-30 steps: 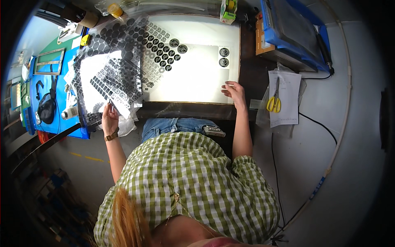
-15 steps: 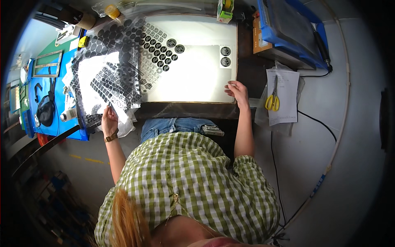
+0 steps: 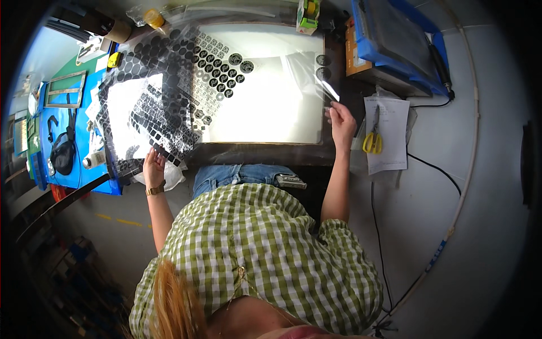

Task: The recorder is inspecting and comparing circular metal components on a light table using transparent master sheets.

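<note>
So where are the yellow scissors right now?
In the head view, the yellow-handled scissors are toward the right, on top of the white paper, just to the right of the person's right hand.

A glowing panel [image 3: 271, 38] carries black-printed clear film [image 3: 216, 72]; a blue table [image 3: 86, 135] bears a white cylindrical container [image 3: 94, 160].

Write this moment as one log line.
left hand: touching patterned sheet | right hand: pinching raised clear sheet | light table: bright | scissors: on paper
</note>
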`<state>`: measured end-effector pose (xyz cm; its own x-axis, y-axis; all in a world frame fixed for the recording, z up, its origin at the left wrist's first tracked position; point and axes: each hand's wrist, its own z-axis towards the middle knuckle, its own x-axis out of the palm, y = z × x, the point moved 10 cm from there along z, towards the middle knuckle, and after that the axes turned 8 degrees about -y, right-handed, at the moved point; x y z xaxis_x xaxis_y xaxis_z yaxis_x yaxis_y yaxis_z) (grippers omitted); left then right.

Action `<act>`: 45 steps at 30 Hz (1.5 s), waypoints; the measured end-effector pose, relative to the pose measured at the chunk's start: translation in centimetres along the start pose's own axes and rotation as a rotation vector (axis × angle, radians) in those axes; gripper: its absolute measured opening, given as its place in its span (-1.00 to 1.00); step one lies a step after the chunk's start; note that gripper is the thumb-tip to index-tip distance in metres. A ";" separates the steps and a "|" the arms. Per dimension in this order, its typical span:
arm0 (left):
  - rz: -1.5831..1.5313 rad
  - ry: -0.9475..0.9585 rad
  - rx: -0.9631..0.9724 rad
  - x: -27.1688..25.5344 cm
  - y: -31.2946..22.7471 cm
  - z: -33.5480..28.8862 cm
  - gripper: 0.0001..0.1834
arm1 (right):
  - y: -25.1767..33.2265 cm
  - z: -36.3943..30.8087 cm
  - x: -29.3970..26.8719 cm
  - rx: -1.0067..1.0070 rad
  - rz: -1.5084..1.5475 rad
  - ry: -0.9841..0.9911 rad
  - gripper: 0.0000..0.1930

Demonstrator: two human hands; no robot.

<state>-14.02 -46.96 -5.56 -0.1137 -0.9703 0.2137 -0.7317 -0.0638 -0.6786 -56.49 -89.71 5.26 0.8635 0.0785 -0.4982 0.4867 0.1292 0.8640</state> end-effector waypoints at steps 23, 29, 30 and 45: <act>-0.362 0.798 -0.479 29.3 1.3 -16.7 -0.17 | 29.4 -18.5 9.2 -0.828 0.152 0.780 -0.61; -0.553 0.916 -0.461 32.5 -2.2 -19.7 -0.15 | 31.4 -17.2 7.9 -0.894 -0.022 0.757 -0.61; -0.538 0.924 -0.421 32.8 -2.7 -20.0 -0.07 | 32.0 -16.5 7.1 -0.925 -0.090 0.701 -0.63; -0.940 1.141 -0.759 31.4 -7.9 -26.1 -0.19 | 36.4 -15.0 2.5 -1.346 -0.248 0.356 -0.75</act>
<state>-29.38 -70.81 24.87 0.3769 0.0187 0.9261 -0.9254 -0.0365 0.3773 -38.60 -69.97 34.41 0.5980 0.1308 -0.7908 -0.0525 0.9909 0.1242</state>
